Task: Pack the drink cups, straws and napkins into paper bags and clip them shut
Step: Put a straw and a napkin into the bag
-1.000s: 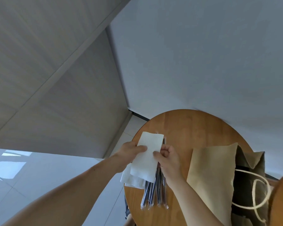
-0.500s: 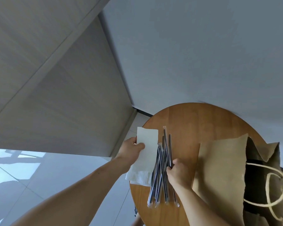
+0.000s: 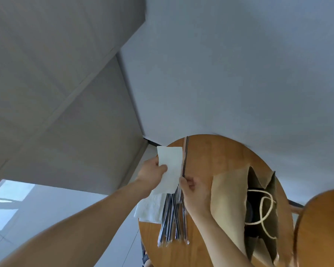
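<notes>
My left hand (image 3: 152, 172) pinches a folded white napkin (image 3: 171, 166) above the left edge of the round wooden table (image 3: 216, 157). Beside it, my right hand (image 3: 194, 189) pinches a single wrapped dark straw (image 3: 185, 157) that points up along the napkin's right edge. A bundle of several wrapped straws (image 3: 172, 222) lies on the table under both hands, next to a stack of white napkins (image 3: 150, 209). An open brown paper bag (image 3: 228, 205) with cord handles (image 3: 266, 211) stands to the right; its dark inside hides what it holds.
A second wooden surface (image 3: 322, 228) fills the lower right corner. Grey walls meet in a corner behind the table, and light tiled floor (image 3: 12, 209) lies at lower left.
My right hand has picked one straw out of the bundle and lifted it beside the napkin. My left hand has kept its hold on the napkin and raised it slightly.
</notes>
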`<action>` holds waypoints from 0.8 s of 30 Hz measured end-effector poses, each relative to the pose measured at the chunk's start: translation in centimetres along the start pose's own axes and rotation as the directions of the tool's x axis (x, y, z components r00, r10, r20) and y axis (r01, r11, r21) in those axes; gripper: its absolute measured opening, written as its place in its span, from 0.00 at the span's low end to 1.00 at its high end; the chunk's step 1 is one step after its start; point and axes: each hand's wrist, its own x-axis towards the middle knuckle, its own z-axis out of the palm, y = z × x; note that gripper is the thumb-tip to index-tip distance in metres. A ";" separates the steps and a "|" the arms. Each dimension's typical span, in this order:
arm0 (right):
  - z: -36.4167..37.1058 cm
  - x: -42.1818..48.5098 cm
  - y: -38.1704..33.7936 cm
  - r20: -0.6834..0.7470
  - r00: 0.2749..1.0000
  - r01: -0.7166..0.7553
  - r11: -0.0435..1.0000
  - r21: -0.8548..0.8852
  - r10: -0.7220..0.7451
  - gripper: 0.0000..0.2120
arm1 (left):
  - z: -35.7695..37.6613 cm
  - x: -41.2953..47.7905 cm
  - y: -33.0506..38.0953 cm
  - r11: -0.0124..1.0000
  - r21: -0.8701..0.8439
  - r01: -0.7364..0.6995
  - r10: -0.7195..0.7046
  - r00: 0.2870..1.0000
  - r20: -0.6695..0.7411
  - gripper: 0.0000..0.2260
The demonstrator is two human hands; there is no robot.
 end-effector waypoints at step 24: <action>-20.1 -0.9 -14.5 0.133 0.968 0.174 0.954 0.244 -0.211 0.18 | 6.2 -11.9 17.8 0.938 -0.210 -0.275 0.335 0.871 0.358 0.07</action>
